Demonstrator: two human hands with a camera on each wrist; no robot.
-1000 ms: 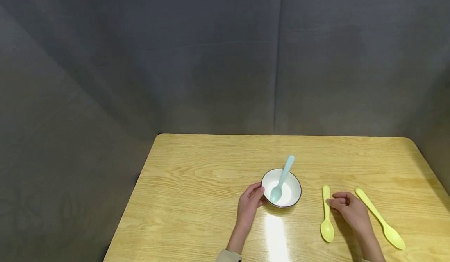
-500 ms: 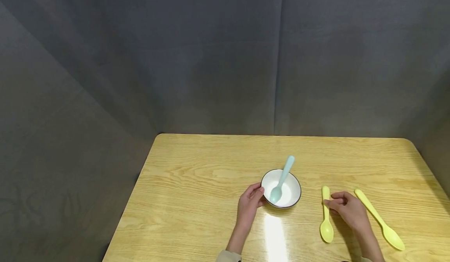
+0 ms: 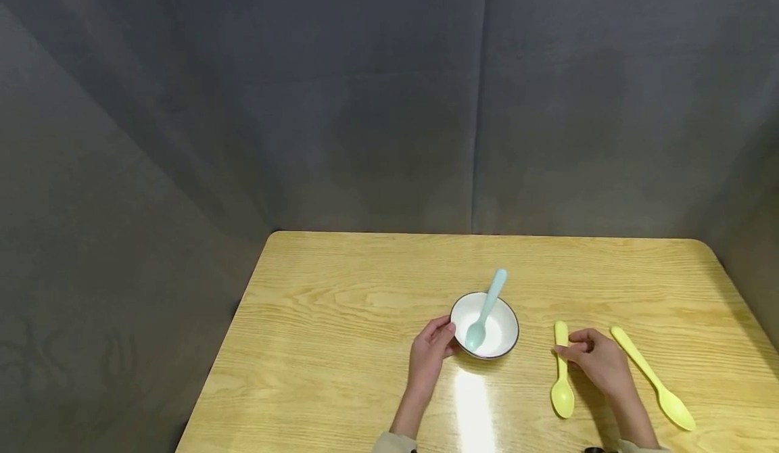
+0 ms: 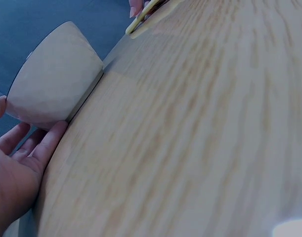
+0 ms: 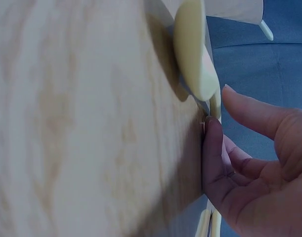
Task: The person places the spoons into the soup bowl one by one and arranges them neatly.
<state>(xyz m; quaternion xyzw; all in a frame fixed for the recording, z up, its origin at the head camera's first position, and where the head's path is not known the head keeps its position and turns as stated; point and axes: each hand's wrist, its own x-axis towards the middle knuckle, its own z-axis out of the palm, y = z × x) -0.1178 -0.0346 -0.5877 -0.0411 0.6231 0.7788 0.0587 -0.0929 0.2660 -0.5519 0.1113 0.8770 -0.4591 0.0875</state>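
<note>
At the lower right, my right hand (image 3: 601, 365) is at a yellow spoon (image 3: 562, 376), left of a longer yellow spoon (image 3: 646, 370). My thumb now crosses its handle; before, it reached only the edge (the right wrist view shows thumb and fingers apart, but I can't tell if they pinch). Slightly farther, my left hand (image 3: 427, 357) holds the white bowl (image 3: 504, 331), blue spoon (image 3: 489, 306) inside. Only the left wrist view shows fingertips at its base.

Head view crops counter (image 3: 341, 345) at 6 o'clock. Right wrist view crops bowl (image 5: 235, 9) at 1, right hand (image 5: 262, 192) at 4.
</note>
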